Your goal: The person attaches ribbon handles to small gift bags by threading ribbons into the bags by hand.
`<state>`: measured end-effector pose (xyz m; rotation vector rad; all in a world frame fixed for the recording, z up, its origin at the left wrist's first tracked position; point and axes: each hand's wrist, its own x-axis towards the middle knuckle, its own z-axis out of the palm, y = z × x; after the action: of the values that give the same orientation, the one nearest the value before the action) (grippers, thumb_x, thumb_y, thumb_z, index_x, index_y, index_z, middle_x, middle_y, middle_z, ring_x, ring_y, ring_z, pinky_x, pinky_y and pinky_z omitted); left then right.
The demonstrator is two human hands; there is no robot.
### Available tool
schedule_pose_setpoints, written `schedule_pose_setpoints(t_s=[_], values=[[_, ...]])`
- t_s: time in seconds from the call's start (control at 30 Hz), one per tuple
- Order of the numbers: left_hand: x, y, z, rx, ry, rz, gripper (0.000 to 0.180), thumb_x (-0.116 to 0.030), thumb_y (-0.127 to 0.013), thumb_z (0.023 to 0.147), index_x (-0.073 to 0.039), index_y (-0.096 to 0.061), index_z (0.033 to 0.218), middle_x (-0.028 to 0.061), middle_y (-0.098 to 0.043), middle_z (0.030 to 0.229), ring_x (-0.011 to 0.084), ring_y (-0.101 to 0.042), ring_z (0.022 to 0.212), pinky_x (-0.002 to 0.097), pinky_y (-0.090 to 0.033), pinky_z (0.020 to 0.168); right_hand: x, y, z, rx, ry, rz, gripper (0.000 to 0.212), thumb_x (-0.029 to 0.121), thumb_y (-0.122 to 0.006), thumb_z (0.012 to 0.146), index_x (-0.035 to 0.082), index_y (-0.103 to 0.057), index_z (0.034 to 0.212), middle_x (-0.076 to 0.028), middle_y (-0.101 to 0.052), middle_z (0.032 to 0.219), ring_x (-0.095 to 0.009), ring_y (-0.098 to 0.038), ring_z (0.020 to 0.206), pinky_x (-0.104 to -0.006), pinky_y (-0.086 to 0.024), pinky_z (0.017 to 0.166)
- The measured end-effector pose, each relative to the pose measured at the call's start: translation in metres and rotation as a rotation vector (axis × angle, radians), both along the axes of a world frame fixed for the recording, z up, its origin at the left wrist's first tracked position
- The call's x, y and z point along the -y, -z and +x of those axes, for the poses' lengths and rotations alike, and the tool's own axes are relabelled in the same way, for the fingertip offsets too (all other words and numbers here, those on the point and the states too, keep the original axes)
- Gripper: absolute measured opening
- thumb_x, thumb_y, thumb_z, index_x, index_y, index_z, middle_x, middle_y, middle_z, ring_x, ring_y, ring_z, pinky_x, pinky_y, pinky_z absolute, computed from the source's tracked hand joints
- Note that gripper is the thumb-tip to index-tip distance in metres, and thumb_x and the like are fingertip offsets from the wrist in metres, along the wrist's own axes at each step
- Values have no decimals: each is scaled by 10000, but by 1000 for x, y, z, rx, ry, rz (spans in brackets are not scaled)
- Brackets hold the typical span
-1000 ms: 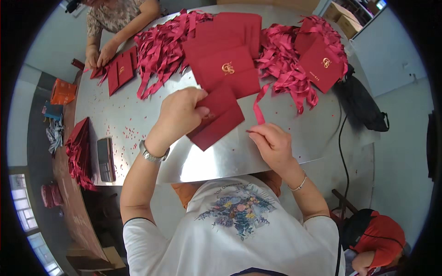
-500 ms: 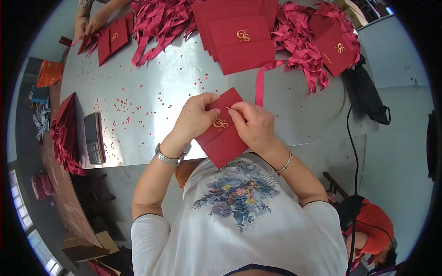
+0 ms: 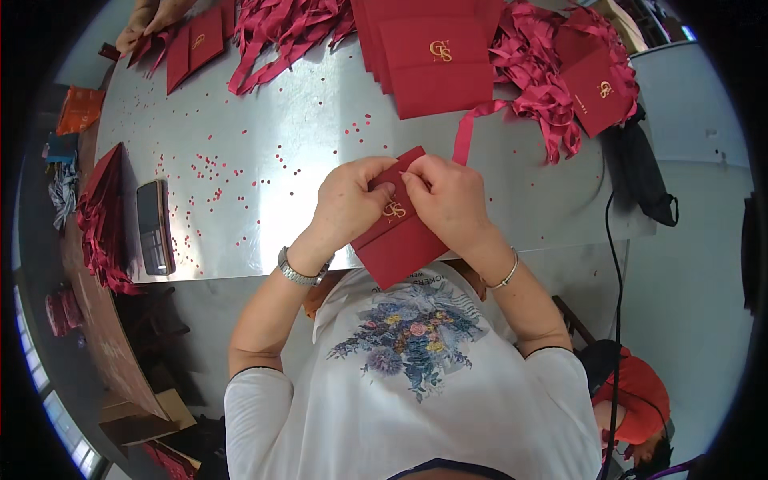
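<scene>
A dark red paper packet [image 3: 404, 252] with gold lettering is tilted in front of me at the table's near edge. My left hand [image 3: 350, 202] grips its left side, thumb pressed on the front close to the lettering. At its upper right edge my right hand [image 3: 450, 200] has thumb and index finger pinched together; whatever tiny thing sits between them is too small to name. A pinkish red ribbon [image 3: 464, 138] comes down from the pile of ribbons [image 3: 528, 68] and disappears behind my right hand.
Red packets [image 3: 436, 76] are stacked beyond my hands, with more ribbons [image 3: 280, 36] to their left. A phone [image 3: 154, 228] lies near the left edge among red paper dots. Another person's hands [image 3: 152, 24] work at the far left. A black pouch [image 3: 644, 176] sits at right.
Both hands and the packet have shifted slightly up and right in the view. My right fingers stay pinched at the packet's edge. The other person's hands moved toward the top edge.
</scene>
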<state>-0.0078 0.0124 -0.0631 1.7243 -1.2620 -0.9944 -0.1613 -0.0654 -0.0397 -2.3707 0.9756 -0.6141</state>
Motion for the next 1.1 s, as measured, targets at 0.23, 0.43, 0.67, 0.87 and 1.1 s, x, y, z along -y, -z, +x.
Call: schedule_pose_setpoints(t_s=[0.23,0.43,0.67,0.87,1.1], values=[[-1,-6,-6,101,-29,-70,274,-101,-628,817,-98,-684,1085,128,-699,976,319,-671,885,395,-533,754,-3,-16,14,-359,-265,-357,94,127,-593,805,39,-605,774,-131,-671,747,-282,-680,666,-408,-536,585],[-2,-14,-2,199,-1,-36,311,-27,-648,832,-41,-665,1142,140,-713,963,228,-698,837,320,-535,752,11,-4,7,-183,-156,-32,137,137,-624,830,14,-612,890,-171,-662,760,-357,-672,714,-463,-532,632],[-2,-27,7,78,123,-47,235,-78,-592,884,-21,-665,1101,165,-701,937,266,-681,836,346,-522,758,18,-6,4,-99,-160,271,243,153,-683,816,6,-570,973,-185,-674,838,-385,-661,797,-469,-517,695],[8,-26,24,-234,144,35,189,-47,-567,895,-9,-684,1038,160,-702,896,253,-667,787,339,-517,747,0,-18,-8,-46,-151,265,237,181,-691,826,19,-556,932,-174,-674,834,-371,-663,786,-457,-516,687],[18,-39,18,96,505,-87,127,-13,-630,803,-6,-684,917,181,-678,850,334,-657,786,375,-517,714,-7,-14,-22,-8,-157,347,242,204,-701,824,70,-567,975,-137,-691,860,-339,-677,791,-437,-519,672]])
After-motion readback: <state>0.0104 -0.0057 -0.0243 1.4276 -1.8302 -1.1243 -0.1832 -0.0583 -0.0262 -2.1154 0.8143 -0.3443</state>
